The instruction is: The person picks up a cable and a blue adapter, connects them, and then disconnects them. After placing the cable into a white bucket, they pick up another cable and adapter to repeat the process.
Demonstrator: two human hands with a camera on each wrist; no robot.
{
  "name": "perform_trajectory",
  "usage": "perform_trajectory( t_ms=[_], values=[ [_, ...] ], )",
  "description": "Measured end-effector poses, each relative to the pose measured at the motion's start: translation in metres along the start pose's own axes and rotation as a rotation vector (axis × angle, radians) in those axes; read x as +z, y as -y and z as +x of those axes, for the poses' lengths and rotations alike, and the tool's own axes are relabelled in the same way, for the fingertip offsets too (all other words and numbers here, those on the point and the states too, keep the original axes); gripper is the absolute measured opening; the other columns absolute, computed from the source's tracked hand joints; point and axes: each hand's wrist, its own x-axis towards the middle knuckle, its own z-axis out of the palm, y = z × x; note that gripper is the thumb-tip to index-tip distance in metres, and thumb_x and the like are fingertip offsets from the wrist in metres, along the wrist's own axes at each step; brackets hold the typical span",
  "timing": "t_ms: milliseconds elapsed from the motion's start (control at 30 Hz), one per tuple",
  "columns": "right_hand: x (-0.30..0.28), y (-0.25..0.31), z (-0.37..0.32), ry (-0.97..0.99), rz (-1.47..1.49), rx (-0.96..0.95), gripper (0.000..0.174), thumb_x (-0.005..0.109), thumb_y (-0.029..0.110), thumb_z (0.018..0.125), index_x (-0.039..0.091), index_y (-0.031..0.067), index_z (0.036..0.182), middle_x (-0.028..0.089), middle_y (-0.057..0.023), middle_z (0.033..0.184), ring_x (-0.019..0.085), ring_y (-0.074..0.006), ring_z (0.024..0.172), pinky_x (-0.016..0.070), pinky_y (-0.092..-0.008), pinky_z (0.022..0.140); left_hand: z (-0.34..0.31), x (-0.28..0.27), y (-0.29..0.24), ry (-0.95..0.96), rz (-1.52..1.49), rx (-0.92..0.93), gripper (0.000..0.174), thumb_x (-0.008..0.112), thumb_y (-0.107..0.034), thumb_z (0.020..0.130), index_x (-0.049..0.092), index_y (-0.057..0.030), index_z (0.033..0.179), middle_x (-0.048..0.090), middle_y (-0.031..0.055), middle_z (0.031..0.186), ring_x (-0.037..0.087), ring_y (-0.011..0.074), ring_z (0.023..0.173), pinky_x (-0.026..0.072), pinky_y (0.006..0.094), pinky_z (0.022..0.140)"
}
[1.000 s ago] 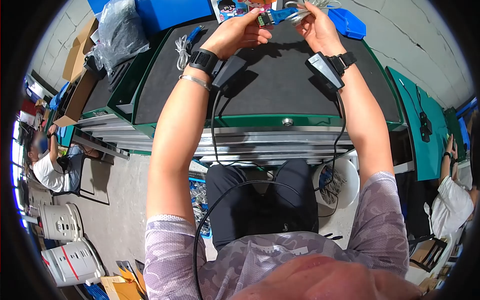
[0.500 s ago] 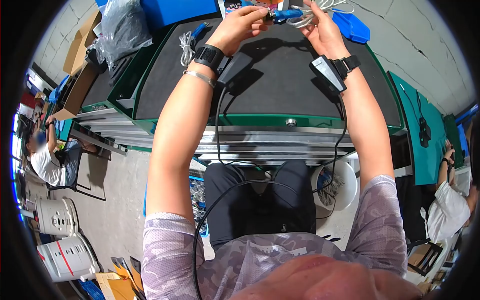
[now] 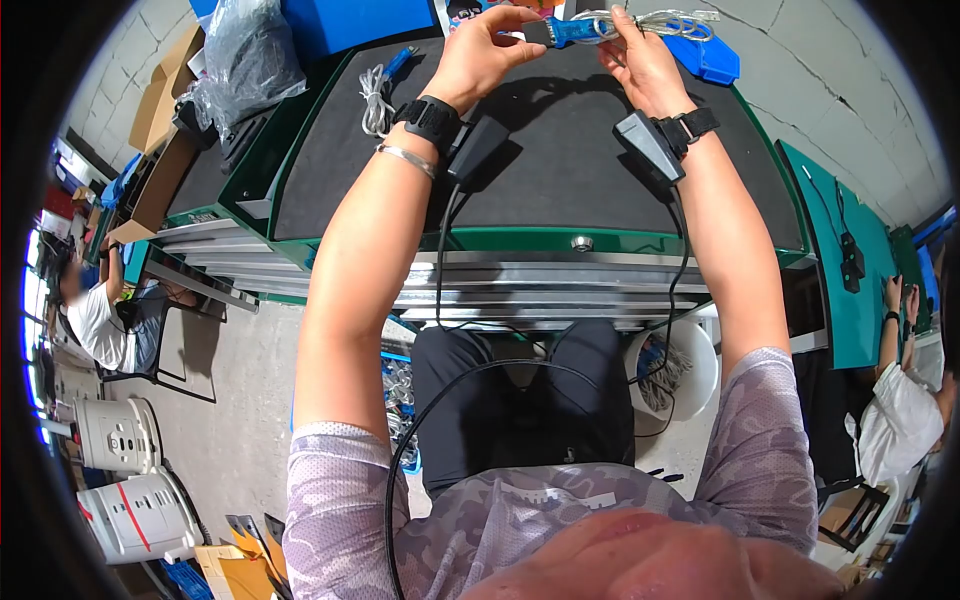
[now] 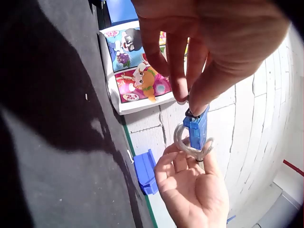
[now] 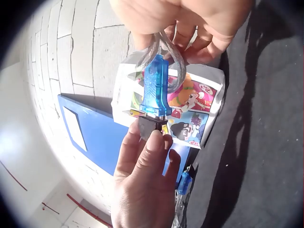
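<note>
Both hands are raised over the far edge of the dark mat. The left hand (image 3: 485,58) pinches a small black piece (image 5: 150,125) between thumb and fingers, at the end of a translucent blue connector (image 5: 156,88). The right hand (image 3: 648,68) holds the looped clear cable (image 3: 668,22) behind that connector, also seen in the left wrist view as the blue connector (image 4: 196,130) with its loop. In the right wrist view, metal parts of the connector meet the black piece. Another blue-ended cable (image 3: 375,98) lies coiled on the mat, left of the left hand.
A colourful printed box (image 4: 137,71) stands behind the mat, with a blue bin (image 3: 705,58) to its right. Bagged items (image 3: 245,65) and an open carton (image 3: 160,100) are at the left. Below, a white bucket (image 3: 705,365) holds cables. Two other people sit at the sides.
The left hand has turned and now grips the black piece from the side; the green part seen earlier is covered. The cable loops have swung out to the right.
</note>
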Motion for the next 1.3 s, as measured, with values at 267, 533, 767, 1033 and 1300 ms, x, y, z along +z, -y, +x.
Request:
perform_trajectory(
  t_ms=[267,533,767,1033,1300],
  values=[
    [0.001,-0.002,0.001,-0.019,0.004,-0.016,0.024,0.056,0.032,0.097,0.058,0.0093,0.089,0.055,0.0024,0.073,0.047,-0.0077,0.060,0.0346,-0.0229,0.052,0.001,0.001,0.002,-0.003,0.031,-0.005,0.046,0.076,-0.015,0.080,0.060,-0.0098,0.122,0.064,0.0082,0.118,0.065,0.0200,0.101,0.0514,0.0311,0.088],
    [0.003,0.000,-0.001,-0.103,0.064,-0.027,0.022,0.057,0.030,0.096,0.057,0.0092,0.091,0.056,0.0015,0.076,0.050,-0.0087,0.063,0.0374,-0.0240,0.054,-0.003,0.005,-0.001,-0.004,0.247,0.066,0.051,0.078,-0.025,0.079,0.058,-0.0115,0.124,0.063,0.0098,0.118,0.066,0.0207,0.099,0.0519,0.0312,0.086],
    [0.002,0.000,-0.002,-0.056,0.024,-0.030,0.020,0.058,0.031,0.095,0.057,0.0112,0.093,0.058,0.0017,0.081,0.052,-0.0092,0.069,0.0377,-0.0237,0.057,-0.004,0.005,-0.008,-0.029,0.360,0.056,0.046,0.074,-0.033,0.082,0.061,-0.0091,0.119,0.068,0.0118,0.107,0.066,0.0199,0.098,0.0525,0.0316,0.084],
    [0.005,0.001,0.000,-0.064,0.078,0.001,0.020,0.057,0.032,0.095,0.060,0.0132,0.091,0.056,0.0034,0.078,0.049,-0.0082,0.066,0.0365,-0.0205,0.058,-0.002,0.000,0.003,0.116,-0.213,-0.259,0.048,0.053,-0.047,0.095,0.067,-0.0020,0.101,0.069,0.0048,0.090,0.064,0.0119,0.082,0.0490,0.0272,0.083],
    [0.006,0.003,-0.004,-0.046,0.001,-0.053,0.020,0.058,0.032,0.094,0.061,0.0132,0.087,0.054,0.0042,0.074,0.046,-0.0063,0.064,0.0336,-0.0213,0.054,-0.007,-0.001,-0.013,0.195,-0.427,-0.473,0.047,0.046,-0.047,0.098,0.067,-0.0049,0.101,0.069,0.0039,0.094,0.062,0.0111,0.084,0.0483,0.0294,0.088]
  ],
)
